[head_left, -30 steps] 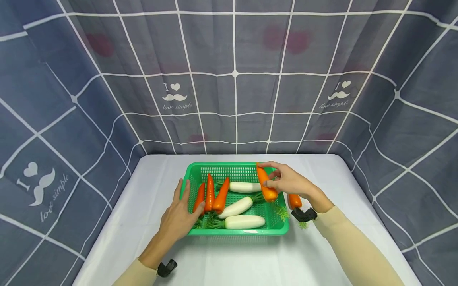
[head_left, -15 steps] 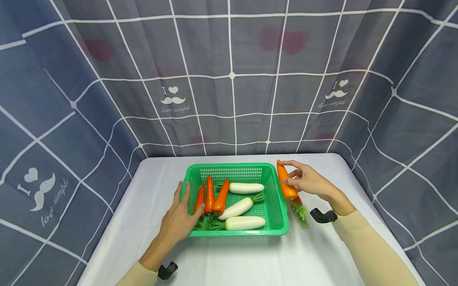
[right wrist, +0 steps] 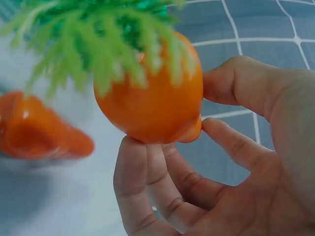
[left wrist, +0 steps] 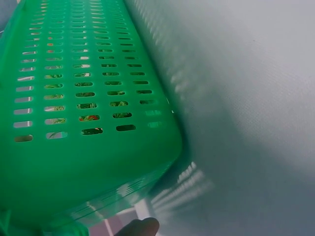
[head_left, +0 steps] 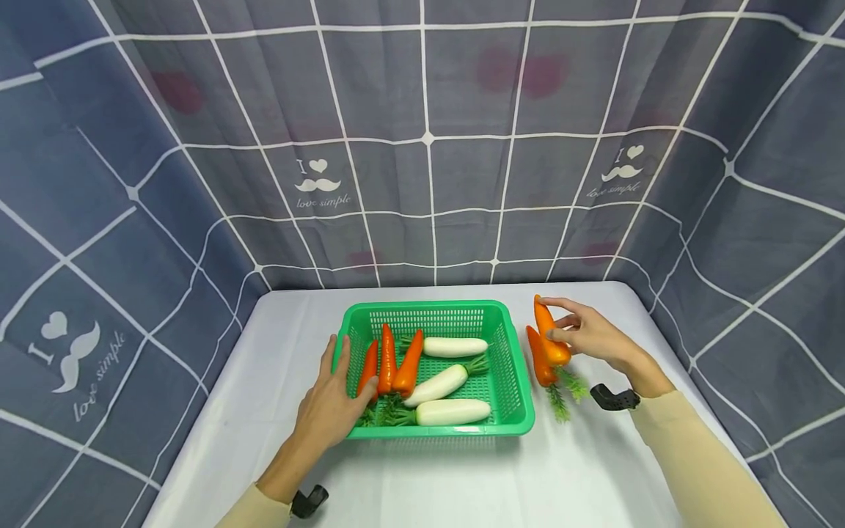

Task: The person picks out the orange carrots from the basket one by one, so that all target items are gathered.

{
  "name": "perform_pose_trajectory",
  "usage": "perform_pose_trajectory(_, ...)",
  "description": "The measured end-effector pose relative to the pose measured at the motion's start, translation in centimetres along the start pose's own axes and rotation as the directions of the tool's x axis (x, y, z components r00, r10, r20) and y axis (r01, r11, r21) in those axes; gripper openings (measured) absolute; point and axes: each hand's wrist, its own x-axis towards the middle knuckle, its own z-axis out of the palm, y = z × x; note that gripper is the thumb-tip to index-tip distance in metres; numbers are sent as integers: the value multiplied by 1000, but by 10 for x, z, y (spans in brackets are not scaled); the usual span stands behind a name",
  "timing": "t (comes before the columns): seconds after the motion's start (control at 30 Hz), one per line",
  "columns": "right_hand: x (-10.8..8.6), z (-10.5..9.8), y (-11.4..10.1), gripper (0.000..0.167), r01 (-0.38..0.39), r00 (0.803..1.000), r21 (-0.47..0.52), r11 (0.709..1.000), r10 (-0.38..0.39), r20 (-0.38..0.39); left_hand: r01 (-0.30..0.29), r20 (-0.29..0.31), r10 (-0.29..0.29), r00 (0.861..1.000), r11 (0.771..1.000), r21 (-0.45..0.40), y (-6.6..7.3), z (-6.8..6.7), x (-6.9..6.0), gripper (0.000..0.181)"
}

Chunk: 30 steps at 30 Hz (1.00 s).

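Note:
My right hand (head_left: 594,337) pinches an orange toy carrot (head_left: 553,345) with thumb and fingertips, right of the green basket. Its green leafy top (right wrist: 103,44) points toward the right wrist camera. A second carrot (head_left: 539,359) lies just left of it on the white cloth. My left hand (head_left: 332,400) rests at the left rim of the green basket (head_left: 439,430), fingers fairly straight, thumb reaching over the edge. Inside, several orange-red carrots (head_left: 387,359) lie at the left. White radishes (head_left: 452,412) lie right of them. A fingertip (left wrist: 140,227) shows below the basket in the left wrist view.
White cloth (head_left: 462,484) covers the table. Grey-blue curtains (head_left: 396,176) with white grid lines enclose the back and both sides. The basket's right part shows bare green mesh (head_left: 505,381).
My right hand has carried the carrot out of the basket, over its right rim, to beside the second carrot. The left hand has stayed at the left rim.

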Motion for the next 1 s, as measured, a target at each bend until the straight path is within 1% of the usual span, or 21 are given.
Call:
perform_pose_trajectory(0.3,3,-9,27,85,-43,999,-32,999,42,-23,6,11,-6,1000,1000,-1,1,0,1,104)
perform_pose_trajectory(0.53,7,-12,42,86,-95,995,-60,994,94,-29,2,1,-2,1000,1000,4,0,1,3,104)
perform_pose_trajectory(0.8,10,-10,58,85,-122,993,-52,991,121,-15,3,1,-3,1000,1000,4,-1,2,3,104)
perform_pose_trajectory(1.0,12,-8,67,84,-136,991,-81,987,136,-5,7,4,-7,1000,1000,-4,-1,2,1,104)
